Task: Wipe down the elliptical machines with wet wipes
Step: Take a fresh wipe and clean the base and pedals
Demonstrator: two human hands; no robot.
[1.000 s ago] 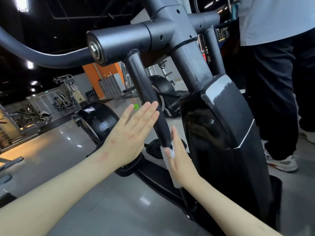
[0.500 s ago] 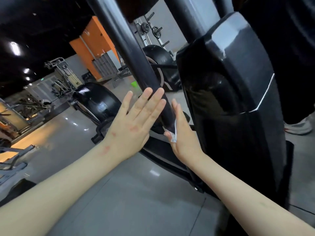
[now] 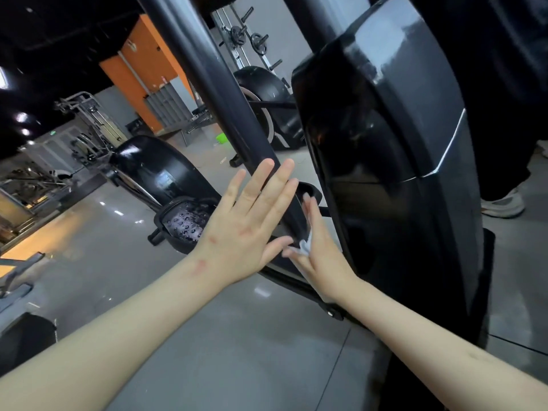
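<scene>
White wet wipe (image 3: 305, 244) is sitting pressed under my right hand (image 3: 315, 250) against the swing bar (image 3: 219, 93). Its long axis is running toward 11 o'clock; my left hand (image 3: 246, 226) is hovering flat, fingers (image 3: 261, 185) spread, holding nothing.

Dim gym, ceiling spots upper left; glare on floor (image 3: 118, 209) and shroud (image 3: 385, 69); wide-angle bending at edges.

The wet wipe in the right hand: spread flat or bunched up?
Bunched up. Only a small crumpled white wad of the wet wipe shows, pressed between the right hand and the swing arm bar; the rest is hidden.
</scene>
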